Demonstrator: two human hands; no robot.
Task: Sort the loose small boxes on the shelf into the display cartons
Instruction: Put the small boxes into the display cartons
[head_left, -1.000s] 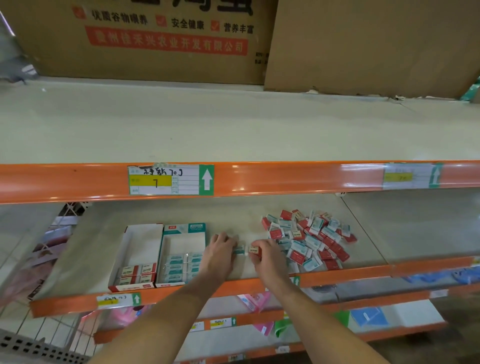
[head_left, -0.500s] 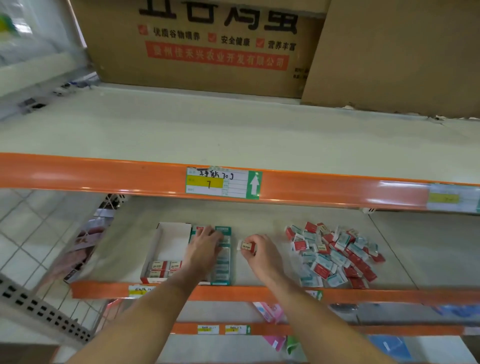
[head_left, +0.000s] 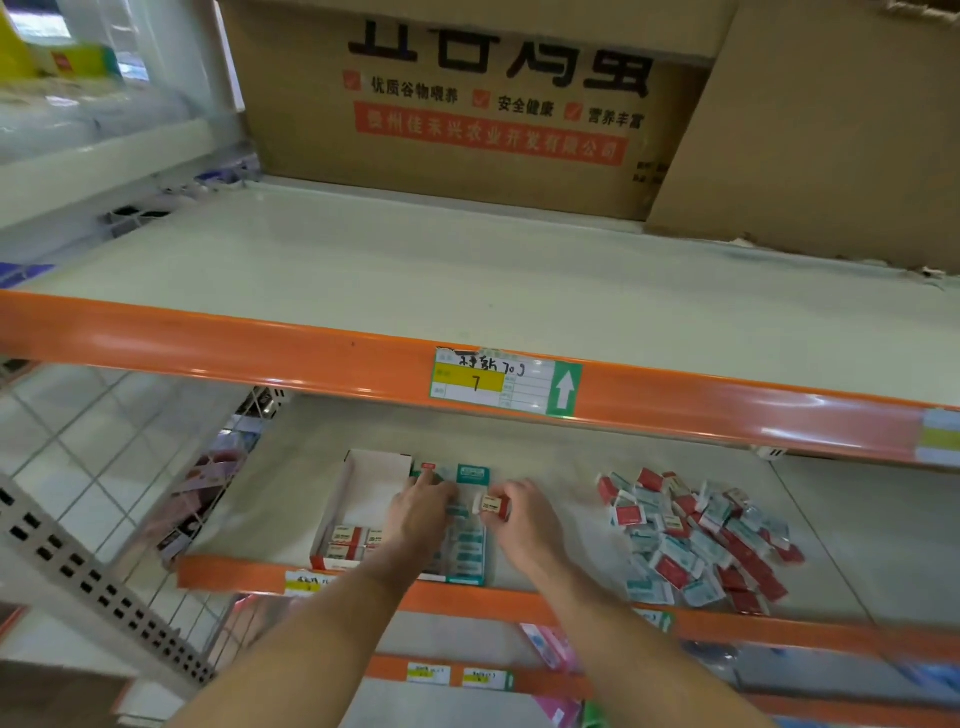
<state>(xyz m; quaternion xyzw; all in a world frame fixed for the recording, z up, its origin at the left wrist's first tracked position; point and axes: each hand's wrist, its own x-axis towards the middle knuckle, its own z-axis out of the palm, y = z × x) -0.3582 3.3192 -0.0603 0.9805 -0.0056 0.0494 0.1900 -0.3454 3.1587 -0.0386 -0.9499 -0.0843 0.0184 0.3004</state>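
Observation:
Two display cartons stand side by side on the lower shelf. The left white carton (head_left: 366, 480) holds a few red small boxes (head_left: 349, 540) at its front. The teal carton (head_left: 471, 551) holds teal small boxes. My left hand (head_left: 421, 512) reaches into the teal carton, fingers down on a teal box; its grip is hidden. My right hand (head_left: 524, 519) is shut on a red-and-white small box (head_left: 492, 505), just right of the teal carton. A pile of loose red and teal small boxes (head_left: 696, 535) lies to the right.
The orange shelf rail (head_left: 260, 353) with a price label (head_left: 504, 382) overhangs the lower shelf. Large cardboard boxes (head_left: 467, 104) stand on the upper shelf. A perforated white upright (head_left: 93, 577) and tiled floor are at the left. Lower shelves carry packets.
Both hands moved left from the pile's edge toward the cartons. My left hand went into the teal carton; my right hand carried the red box along. The camera view shifted left.

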